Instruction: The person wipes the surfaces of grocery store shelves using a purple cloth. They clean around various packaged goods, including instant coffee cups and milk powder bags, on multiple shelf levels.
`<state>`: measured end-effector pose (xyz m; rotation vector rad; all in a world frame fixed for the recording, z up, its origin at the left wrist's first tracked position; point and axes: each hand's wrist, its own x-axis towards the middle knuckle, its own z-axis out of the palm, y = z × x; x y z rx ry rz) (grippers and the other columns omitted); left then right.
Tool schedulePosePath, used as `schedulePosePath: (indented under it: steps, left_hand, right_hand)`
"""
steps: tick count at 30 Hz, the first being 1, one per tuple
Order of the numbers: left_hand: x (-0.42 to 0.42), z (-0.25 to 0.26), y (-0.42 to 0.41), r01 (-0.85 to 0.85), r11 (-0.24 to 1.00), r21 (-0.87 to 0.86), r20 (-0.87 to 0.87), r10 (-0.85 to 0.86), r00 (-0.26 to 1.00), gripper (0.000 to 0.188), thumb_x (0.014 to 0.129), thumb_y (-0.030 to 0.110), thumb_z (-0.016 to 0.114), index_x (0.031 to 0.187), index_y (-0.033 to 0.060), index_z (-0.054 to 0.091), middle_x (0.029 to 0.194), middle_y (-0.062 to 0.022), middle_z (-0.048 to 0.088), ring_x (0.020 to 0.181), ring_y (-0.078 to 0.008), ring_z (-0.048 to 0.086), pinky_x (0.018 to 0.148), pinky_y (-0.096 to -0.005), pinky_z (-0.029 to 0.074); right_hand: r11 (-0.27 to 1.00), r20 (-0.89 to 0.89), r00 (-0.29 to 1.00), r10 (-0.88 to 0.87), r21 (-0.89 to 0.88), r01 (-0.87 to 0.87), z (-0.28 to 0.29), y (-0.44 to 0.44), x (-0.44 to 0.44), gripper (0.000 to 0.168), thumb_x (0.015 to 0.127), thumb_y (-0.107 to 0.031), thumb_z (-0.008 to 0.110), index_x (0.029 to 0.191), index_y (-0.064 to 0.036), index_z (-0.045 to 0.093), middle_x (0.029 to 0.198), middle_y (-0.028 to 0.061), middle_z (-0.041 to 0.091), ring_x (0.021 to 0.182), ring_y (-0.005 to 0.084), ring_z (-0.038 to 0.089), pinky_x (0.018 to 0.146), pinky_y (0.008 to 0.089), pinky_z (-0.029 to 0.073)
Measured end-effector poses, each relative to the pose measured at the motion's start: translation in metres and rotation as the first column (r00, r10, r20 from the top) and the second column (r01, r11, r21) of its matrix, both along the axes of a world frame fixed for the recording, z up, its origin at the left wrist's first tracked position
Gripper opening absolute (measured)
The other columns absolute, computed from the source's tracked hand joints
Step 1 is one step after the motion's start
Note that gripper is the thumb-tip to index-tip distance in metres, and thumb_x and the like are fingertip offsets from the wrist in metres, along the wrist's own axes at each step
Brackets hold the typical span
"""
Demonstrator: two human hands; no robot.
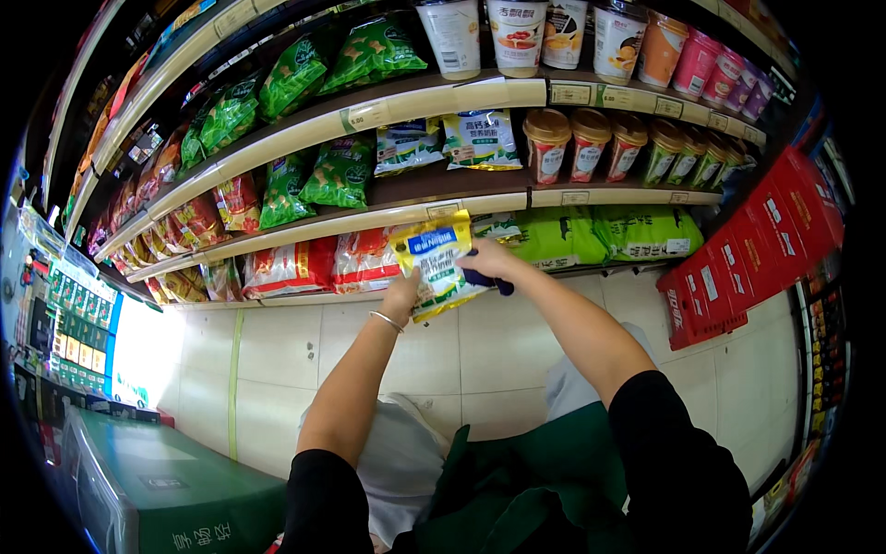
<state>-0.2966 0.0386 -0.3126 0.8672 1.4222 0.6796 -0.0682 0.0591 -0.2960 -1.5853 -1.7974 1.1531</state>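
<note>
Both hands hold a yellow, white and blue Nestlé milk powder bag point(435, 266) upright in front of the lowest shelf. My left hand point(402, 296), with a bangle at the wrist, grips its lower left edge. My right hand point(493, 261) is at its right edge and also holds a dark purple cloth point(488, 278), bunched under the fingers. Similar milk powder bags point(482, 140) stand on the shelf above, beside lidded cups point(547, 147). Behind the held bag, another such bag partly shows on the lowest shelf.
Green snack bags point(339, 171) and red-and-white bags point(289, 269) fill shelves at the left. Bright green rice bags point(647, 232) lie at the lower right. A red display stand point(754, 242) leans near the right shelf end. A green cabinet point(180, 471) stands at lower left on the tiled floor.
</note>
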Motion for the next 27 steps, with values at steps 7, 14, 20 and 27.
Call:
schedulePosePath:
  steps: [7, 14, 20, 27]
  left_hand:
    - [-0.013, -0.055, 0.028, -0.072, 0.997, -0.007, 0.167, 0.072, 0.983, 0.038, 0.094, 0.020, 0.060, 0.117, -0.0057, 0.045, 0.100, -0.0124, 0.061, 0.084, -0.0209, 0.064, 0.070, -0.0313, 0.056]
    - [0.014, -0.026, 0.082, -0.125, 0.958, 0.258, 0.142, 0.091, 0.986, 0.066, 0.089, 0.009, 0.064, 0.140, -0.0025, 0.025, 0.112, -0.0201, 0.056, 0.098, -0.0256, 0.061, 0.081, -0.0351, 0.054]
    - [0.016, -0.083, 0.095, 0.379, 0.845, 0.378, -0.551, -0.124, 0.825, 0.096, 0.080, 0.038, 0.070, 0.149, -0.0012, 0.017, 0.152, -0.0352, 0.005, 0.141, -0.0477, 0.010, 0.115, -0.0459, 0.018]
    - [0.029, -0.032, 0.080, 0.506, 0.775, 0.379, -0.777, -0.031, 0.629, 0.058, 0.084, 0.029, 0.060, 0.134, 0.0025, 0.047, 0.134, -0.0317, 0.045, 0.129, -0.0465, 0.037, 0.104, -0.0475, 0.036]
  right_hand:
    - [0.999, 0.109, 0.994, -0.019, -0.036, 0.023, -0.029, 0.018, -0.020, 0.043, 0.076, -0.034, 0.070, 0.111, -0.009, 0.067, 0.109, 0.0170, 0.067, 0.100, 0.0320, 0.064, 0.087, 0.0385, 0.050]
    - [0.959, 0.215, 0.935, -0.281, 0.040, 0.279, -0.038, 0.076, -0.035, 0.053, 0.077, -0.043, 0.068, 0.108, 0.000, 0.064, 0.105, 0.0223, 0.066, 0.100, 0.0361, 0.062, 0.088, 0.0417, 0.049]
    - [0.969, 0.316, 0.929, -0.192, 0.210, 0.129, -0.054, 0.062, -0.059, 0.054, 0.080, -0.032, 0.068, 0.126, -0.006, 0.055, 0.127, 0.0204, 0.054, 0.113, 0.0389, 0.055, 0.095, 0.0444, 0.047]
    - [0.960, 0.537, 0.839, -0.082, 0.270, -0.079, -0.013, 0.051, -0.065, 0.027, 0.080, -0.026, 0.066, 0.098, -0.006, 0.062, 0.103, 0.0143, 0.062, 0.095, 0.0316, 0.064, 0.079, 0.0446, 0.053]
